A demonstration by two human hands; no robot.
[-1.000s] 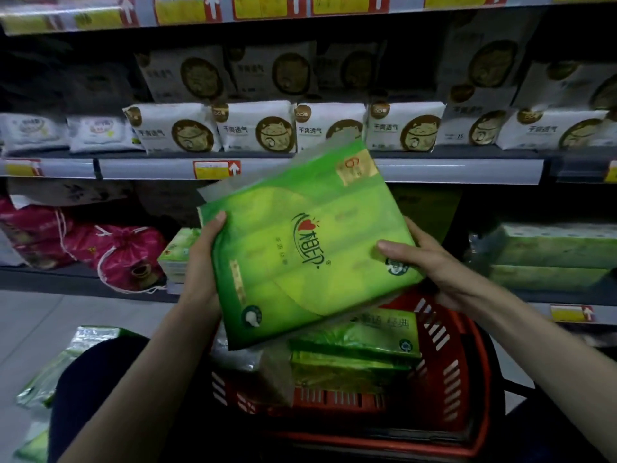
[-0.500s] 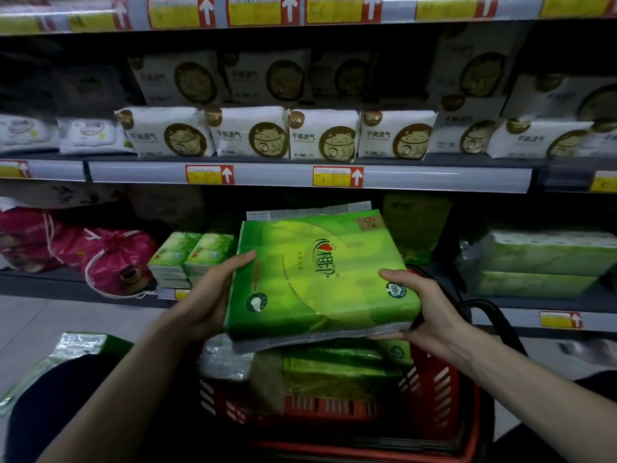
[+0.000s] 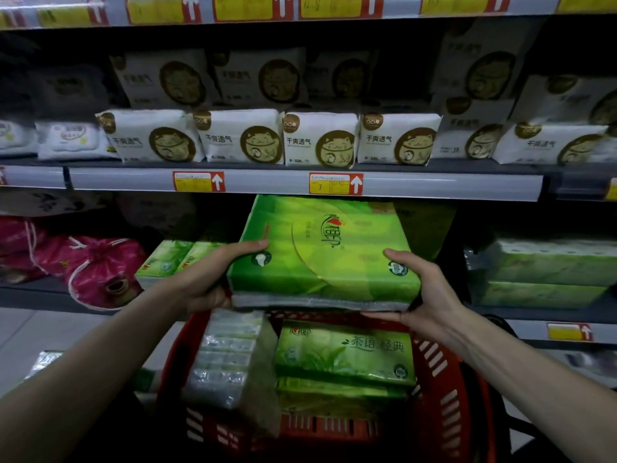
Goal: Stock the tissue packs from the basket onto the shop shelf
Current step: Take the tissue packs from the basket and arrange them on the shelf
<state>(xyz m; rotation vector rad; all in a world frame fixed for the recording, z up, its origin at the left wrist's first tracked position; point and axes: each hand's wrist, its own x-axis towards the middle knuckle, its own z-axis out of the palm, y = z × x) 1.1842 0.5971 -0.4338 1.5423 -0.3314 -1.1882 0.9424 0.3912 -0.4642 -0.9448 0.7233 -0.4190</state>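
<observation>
The left hand [image 3: 213, 282] and right hand [image 3: 424, 289] grip opposite ends of a green tissue pack [image 3: 320, 248] above the red basket [image 3: 447, 379], whose top pack [image 3: 344, 355] reads 茶语经典. White packs [image 3: 320, 138] at the upper shelf's [image 3: 434, 185] front edge read 干爽透气.

Across mid-frame runs the middle shelf [image 3: 434, 182], with a row of white cat-print packs [image 3: 320, 138] standing on it; below, the lower shelf [image 3: 33, 292] carries pink drawstring bags [image 3: 96, 269] at left, small green tissue packs [image 3: 167, 259] just beside them, and stacked pale green packs [image 3: 547, 272] at right.
</observation>
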